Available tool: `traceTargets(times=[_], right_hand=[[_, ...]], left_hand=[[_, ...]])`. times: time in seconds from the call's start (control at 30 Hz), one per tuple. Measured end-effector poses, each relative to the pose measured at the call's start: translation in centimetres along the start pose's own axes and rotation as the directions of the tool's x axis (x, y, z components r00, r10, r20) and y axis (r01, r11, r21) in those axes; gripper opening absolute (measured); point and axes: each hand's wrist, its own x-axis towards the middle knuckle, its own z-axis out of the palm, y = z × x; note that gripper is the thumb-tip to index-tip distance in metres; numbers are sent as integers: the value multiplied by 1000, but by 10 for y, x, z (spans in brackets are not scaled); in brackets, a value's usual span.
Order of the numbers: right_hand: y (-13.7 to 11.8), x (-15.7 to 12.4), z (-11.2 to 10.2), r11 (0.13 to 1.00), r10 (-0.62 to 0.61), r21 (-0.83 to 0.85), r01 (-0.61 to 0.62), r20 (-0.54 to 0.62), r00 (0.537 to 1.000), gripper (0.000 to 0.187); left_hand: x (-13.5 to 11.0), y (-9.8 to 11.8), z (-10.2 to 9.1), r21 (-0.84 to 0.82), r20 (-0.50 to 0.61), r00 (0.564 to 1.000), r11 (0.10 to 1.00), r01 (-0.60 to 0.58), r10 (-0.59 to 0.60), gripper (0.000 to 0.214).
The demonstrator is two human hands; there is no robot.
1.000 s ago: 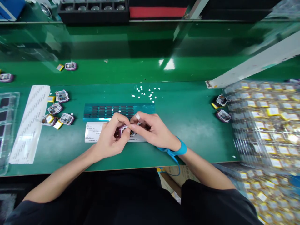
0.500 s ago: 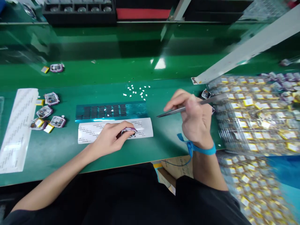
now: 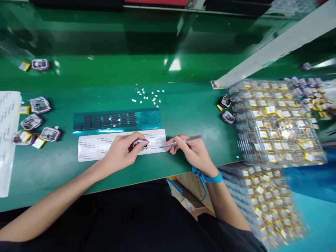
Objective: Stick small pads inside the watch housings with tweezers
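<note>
My left hand (image 3: 125,148) is closed around a small purple-edged device housing (image 3: 141,142), partly hidden by the fingers, over a white printed backing sheet (image 3: 90,145). In my right hand (image 3: 190,150) is a pair of metal tweezers (image 3: 181,141), pinched between thumb and fingers. Their tips point left over the sheet's right end, a short way from the housing. Behind the sheet lies a blue film strip (image 3: 148,119) bearing rows of dark pieces, with a few white bits on it. Small white scraps (image 3: 154,99) are scattered beyond the strip.
Several open housings (image 3: 50,134) with yellow batteries lie at left, beside another white sheet (image 3: 6,140). Two more housings (image 3: 228,117) sit near stacked clear trays (image 3: 278,122) of yellow-edged parts at right. A white post (image 3: 262,52) slants across the upper right.
My right hand has come down and left with the tweezers, bringing their tips over the white sheet near the housing. My left hand keeps its hold. The camera view has shifted.
</note>
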Motion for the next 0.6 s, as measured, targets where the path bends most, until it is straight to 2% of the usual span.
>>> traceTargets(times=[0.1,0.2,0.27,0.33,0.4,0.47,0.53,0.6], right_hand=[[-1,0,-5,1000,-31,-3,31,79,996,43],[4,0,-12,994,-90,67,81,143,986,38],[9,0,-15,986,-114,136,101,89,989,37],[10,2,-16,977,-114,181,117,-28,993,35],[5,5,-11,967,-114,208,144,-147,983,32],[-7,8,-1,958,-120,232,171,-221,968,32],[-21,12,13,952,-122,249,179,-228,966,35],[-33,15,28,953,-115,258,161,-183,976,37]], left_hand=[[1,-1,1,2,-19,1000,1000,8,-8,14],[1,-4,3,-14,-43,999,1000,12,-12,16],[1,-5,3,-47,-49,999,999,17,-20,17],[0,-4,1,-97,-66,997,995,35,-42,17],[-1,-1,-2,-161,-65,994,983,82,-93,18],[-3,5,-8,-256,-13,989,956,142,-150,24],[-4,11,-15,-355,66,982,915,189,-178,34],[-5,16,-20,-432,120,977,877,212,-177,41]])
